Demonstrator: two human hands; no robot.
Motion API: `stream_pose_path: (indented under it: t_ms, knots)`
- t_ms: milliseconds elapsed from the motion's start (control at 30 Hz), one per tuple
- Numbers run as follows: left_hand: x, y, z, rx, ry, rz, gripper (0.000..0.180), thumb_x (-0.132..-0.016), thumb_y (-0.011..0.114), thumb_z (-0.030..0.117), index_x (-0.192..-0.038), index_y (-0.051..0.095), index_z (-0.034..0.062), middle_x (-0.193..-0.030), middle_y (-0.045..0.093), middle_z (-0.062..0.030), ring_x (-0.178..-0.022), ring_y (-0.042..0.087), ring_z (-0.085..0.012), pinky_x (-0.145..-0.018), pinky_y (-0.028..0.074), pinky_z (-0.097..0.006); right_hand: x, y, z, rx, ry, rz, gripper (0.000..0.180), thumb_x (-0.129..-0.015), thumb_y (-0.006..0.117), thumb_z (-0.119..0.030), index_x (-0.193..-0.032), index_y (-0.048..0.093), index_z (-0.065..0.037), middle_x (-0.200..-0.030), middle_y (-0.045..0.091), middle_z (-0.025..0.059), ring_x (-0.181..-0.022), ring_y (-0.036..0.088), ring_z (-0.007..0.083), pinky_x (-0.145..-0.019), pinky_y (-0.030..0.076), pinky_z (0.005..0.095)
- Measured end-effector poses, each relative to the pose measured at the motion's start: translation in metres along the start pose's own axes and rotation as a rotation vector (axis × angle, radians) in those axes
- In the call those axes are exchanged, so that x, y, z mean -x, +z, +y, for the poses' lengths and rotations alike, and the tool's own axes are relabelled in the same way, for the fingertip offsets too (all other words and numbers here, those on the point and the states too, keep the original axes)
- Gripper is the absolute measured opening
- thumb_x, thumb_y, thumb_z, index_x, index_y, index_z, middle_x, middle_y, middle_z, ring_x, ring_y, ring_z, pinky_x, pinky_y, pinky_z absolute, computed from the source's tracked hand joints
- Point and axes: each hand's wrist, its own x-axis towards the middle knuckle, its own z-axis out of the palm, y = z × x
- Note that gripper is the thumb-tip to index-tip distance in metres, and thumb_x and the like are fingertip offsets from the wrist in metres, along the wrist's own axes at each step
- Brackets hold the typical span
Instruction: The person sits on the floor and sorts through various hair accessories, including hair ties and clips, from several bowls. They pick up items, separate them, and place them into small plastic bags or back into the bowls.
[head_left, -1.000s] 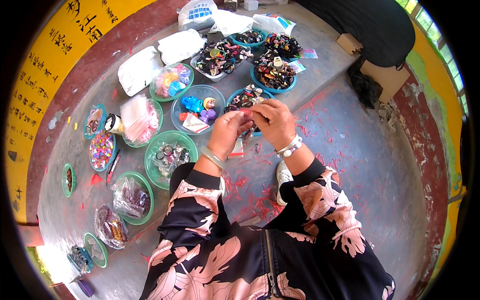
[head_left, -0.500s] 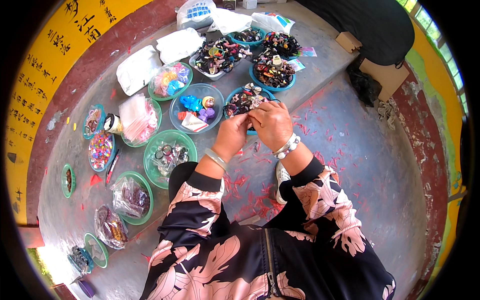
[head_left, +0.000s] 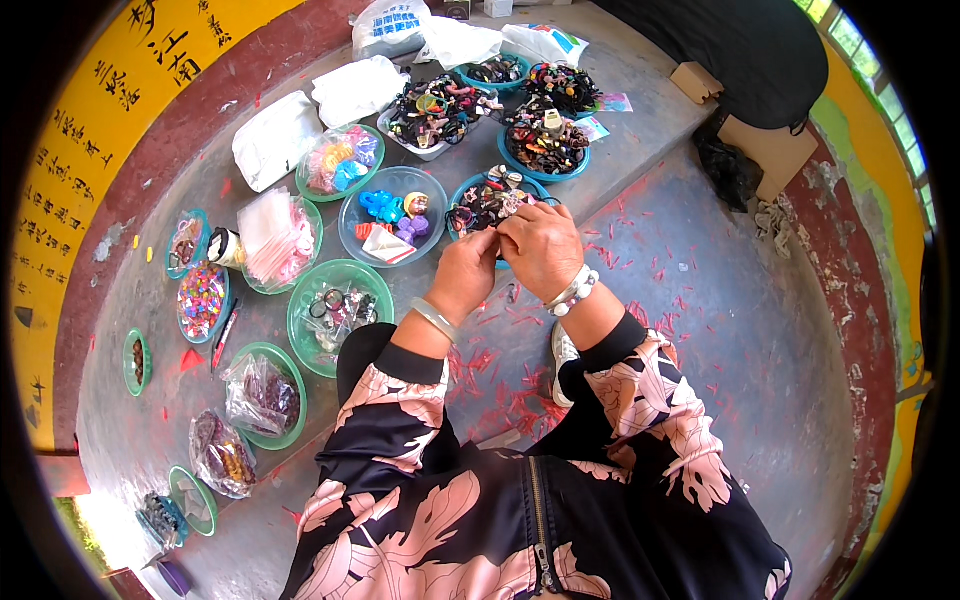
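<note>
Seen from above, our left hand (head_left: 465,275) and right hand (head_left: 545,248) meet at the fingertips over the near edge of a blue basin (head_left: 534,184) heaped with dark hair ties (head_left: 488,202). The basin lies straight beyond the joined fingers, on the side away from our body, and the right hand is nearer, its knuckles covering part of the heap while the left sits just outside the rim, lower and to the left. Our fingers are curled on both sides, the right hand's back turned up; we cannot tell whether anything is pinched between them, nor which way its long axis would run. The basin, being round, offers none. Just left of it stands a clear bowl (head_left: 415,178) of blue and purple pieces; nearer our left forearm is a green bowl (head_left: 345,274). Red scraps (head_left: 525,402) litter the floor below the wrists.
</note>
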Motion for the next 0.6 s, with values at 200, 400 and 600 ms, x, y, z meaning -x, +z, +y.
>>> stream_pose_path:
  t_ms: [200,400,600]
  knots:
    - [0.0010,-0.0014,0.0013,-0.014,0.012,-0.004,0.013,-0.079,0.050,0.001,-0.089,0.058,0.0010,-0.084,0.060,-0.0179,-0.079,0.057,-0.0359,-0.065,0.047,-0.039,-0.0009,-0.0038,-0.0007,-0.016,-0.032,-0.012,0.005,-0.065,0.061,-0.012,-0.070,0.061,-0.010,-0.070,0.056,0.0038,-0.075,0.056,0.0233,-0.068,0.041,0.0358]
    - [0.0015,-0.0001,0.0015,-0.051,0.050,-0.014,0.014,-0.078,0.048,-0.001,-0.088,0.057,0.0014,-0.084,0.059,-0.0181,-0.079,0.057,-0.0363,-0.065,0.046,-0.040,-0.0003,-0.0044,0.0003,-0.013,-0.027,-0.060,0.005,-0.065,0.061,-0.012,-0.069,0.061,-0.009,-0.071,0.056,0.0042,-0.077,0.055,0.0239,-0.069,0.041,0.0363]
    - [0.0023,0.0013,0.0014,-0.064,0.068,0.004,0.013,-0.078,0.047,-0.001,-0.087,0.056,0.0010,-0.083,0.059,-0.0184,-0.078,0.056,-0.0366,-0.065,0.046,-0.041,-0.0001,-0.0042,0.0003,-0.039,0.048,-0.120,0.005,-0.067,0.059,-0.013,-0.069,0.062,-0.009,-0.074,0.057,0.0050,-0.080,0.056,0.0248,-0.078,0.040,0.0395]
